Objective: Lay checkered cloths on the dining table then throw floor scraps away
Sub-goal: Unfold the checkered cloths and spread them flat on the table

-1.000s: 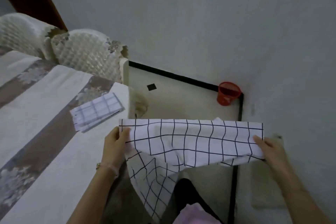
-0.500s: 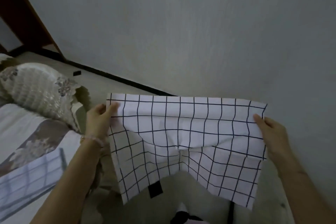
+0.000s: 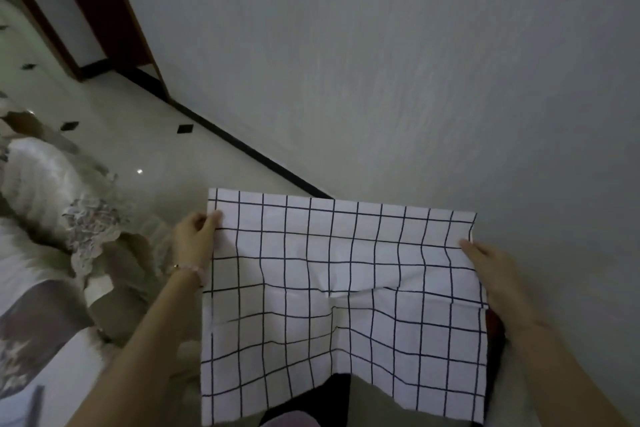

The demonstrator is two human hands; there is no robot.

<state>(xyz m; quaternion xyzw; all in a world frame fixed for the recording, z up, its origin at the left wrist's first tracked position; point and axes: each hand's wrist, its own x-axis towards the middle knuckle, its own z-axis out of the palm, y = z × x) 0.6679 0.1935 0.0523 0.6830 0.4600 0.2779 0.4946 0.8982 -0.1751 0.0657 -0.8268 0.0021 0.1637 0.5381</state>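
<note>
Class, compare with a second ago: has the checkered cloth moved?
Yes. The checkered cloth has moved right, away from the dining table: its left edge was at the table's corner; now a gap separates them. The camera swung too.

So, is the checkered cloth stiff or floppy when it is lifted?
Probably floppy: the checkered cloth sags and creases in the middle between the left hand and right hand. Likely light: pinches at its upper edges seem enough to carry it.
</note>
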